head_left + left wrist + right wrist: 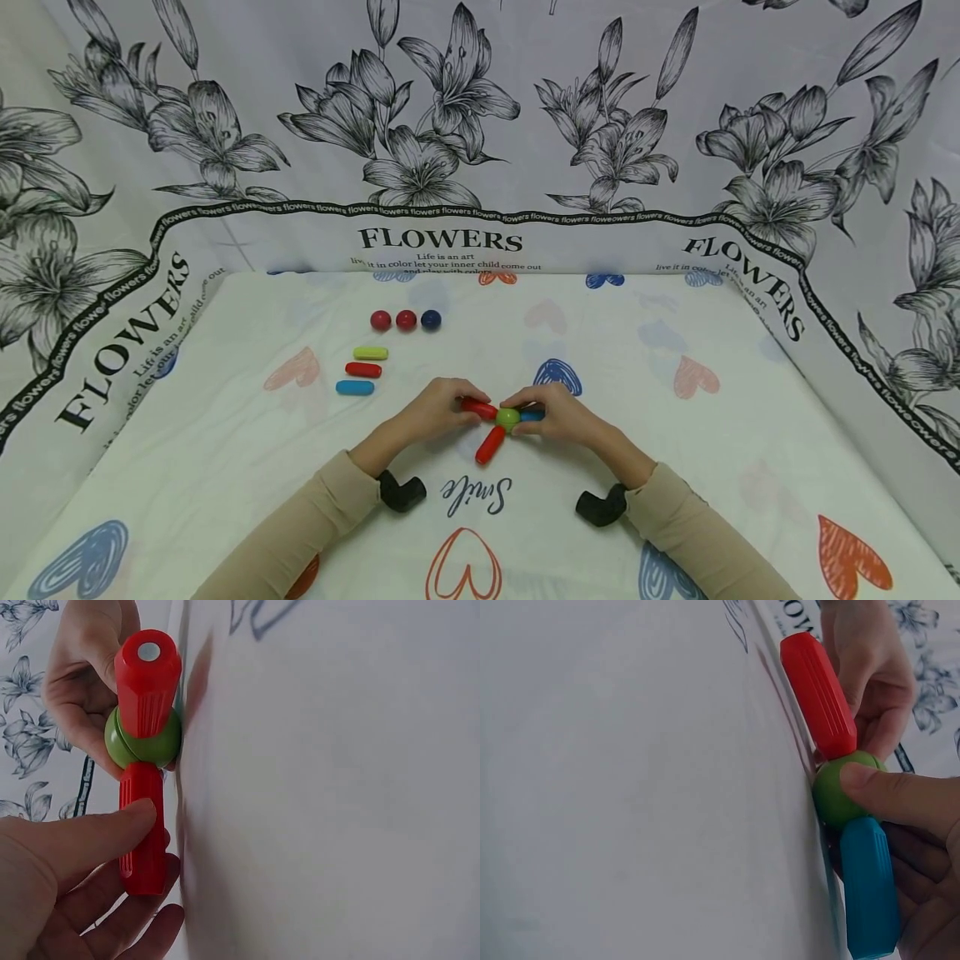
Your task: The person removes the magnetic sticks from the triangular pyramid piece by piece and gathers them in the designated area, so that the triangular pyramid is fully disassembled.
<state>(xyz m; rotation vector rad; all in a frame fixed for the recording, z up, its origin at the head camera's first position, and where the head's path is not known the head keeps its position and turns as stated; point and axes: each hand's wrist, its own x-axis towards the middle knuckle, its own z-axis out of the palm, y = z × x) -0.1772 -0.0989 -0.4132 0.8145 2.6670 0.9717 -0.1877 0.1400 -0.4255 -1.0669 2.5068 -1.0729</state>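
Item 1: joined pc., ctr. of head frame, a bit below mid-ht.; green ball [507,419] w/ three rods: held red rod [478,408] to upper L, near red rod [490,446] to lower L, blue rod [532,413] to R; on or just above cloth [570,533], can't tell which.

L hand [438,407]: pinching held red rod, thumb on top, fingers beneath; R hand [566,412]: grasping ball, thumb pressed on it, blue rod alongside the fingers.

Handling (judged): prob. light, stiff, hard plastic; ball smooth, so maybe slippery; rods' grooved sides give better purchase; not fragile-looking, but joints prob. weakest pt.; pale disc in near red rod's end, poss. magnet; best hold: ball in one hand, rod mid-length in other; avoid lifting by one rod tip.

Item 2: loose rods, L of ctr., stacked in column: lime rod [371,353], spare red rod [363,370], spare blue rod [355,387].

Item 3: row above these: two red balls [381,321], one navy ball [431,321].
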